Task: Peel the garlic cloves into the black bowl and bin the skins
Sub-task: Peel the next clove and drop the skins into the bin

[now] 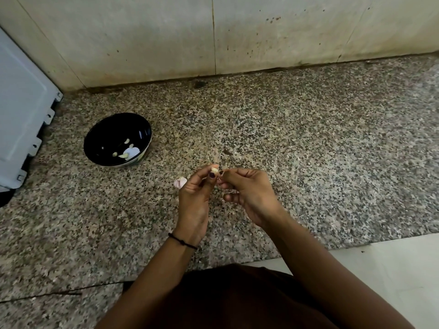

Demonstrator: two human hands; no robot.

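Left hand: my left hand (193,198) was right of the black bowl (107,136) and nearer me, its fingers curled, thumb and fingertips pinching the garlic clove (215,170).
Right hand: my right hand (249,193) was further right of the bowl, fingers curled, thumb and forefinger pinched against the clove's right side; whether on skin or flesh I could not tell.
Garlic clove: pale, held up above the tabletop (308,150), between both hands.
Black bowl: it stood on the speckled tabletop, with a few peeled cloves (123,156) lying in its bottom.
Unpeeled garlic: a pinkish piece (179,182) lay on the tabletop right of the bowl, just beside my left hand.
White appliance (21,115): left of the bowl.
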